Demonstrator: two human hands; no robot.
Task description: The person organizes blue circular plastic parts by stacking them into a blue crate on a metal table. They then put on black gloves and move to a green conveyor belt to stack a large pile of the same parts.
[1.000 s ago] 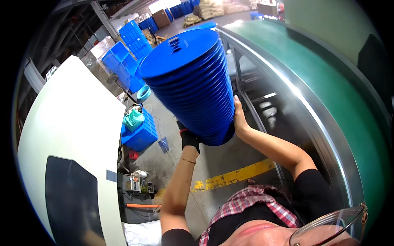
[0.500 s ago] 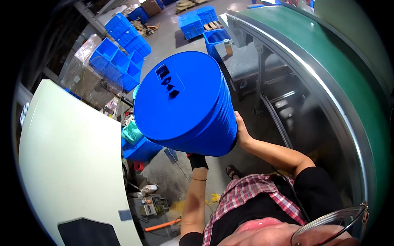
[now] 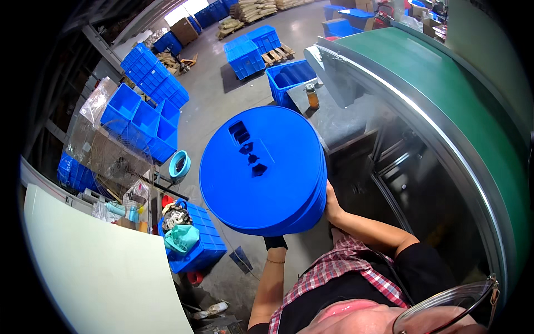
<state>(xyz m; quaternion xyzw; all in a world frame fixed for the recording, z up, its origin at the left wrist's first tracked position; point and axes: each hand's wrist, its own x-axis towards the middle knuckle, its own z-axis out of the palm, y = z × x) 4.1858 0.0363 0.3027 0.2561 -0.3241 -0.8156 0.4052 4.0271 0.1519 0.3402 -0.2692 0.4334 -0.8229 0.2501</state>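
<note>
In front of my body I carry a tall stack of round blue plastic lids (image 3: 261, 203). Its top face has a square cutout and several smaller dark cutouts in a row. My left hand (image 3: 275, 242), in a black glove, supports it from underneath, and its fingers are hidden by the stack. Against the right side presses my bare right hand (image 3: 333, 206), with most of its fingers out of sight behind the lids. The stack tilts so that its top face shows broadly.
A green conveyor belt (image 3: 439, 83) with a metal frame curves along the right. At left stand a pale panel (image 3: 94, 256), a blue crate with cloths (image 3: 208, 236), a wire fan (image 3: 119, 161) and stacked blue crates (image 3: 150, 78). Ahead is a metal table (image 3: 334, 119) with a jar (image 3: 312, 97).
The stack has come lower and slightly right in view, with less of its ridged side showing. The view has swung so that more floor and crates ahead appear. Both hands keep their hold.
</note>
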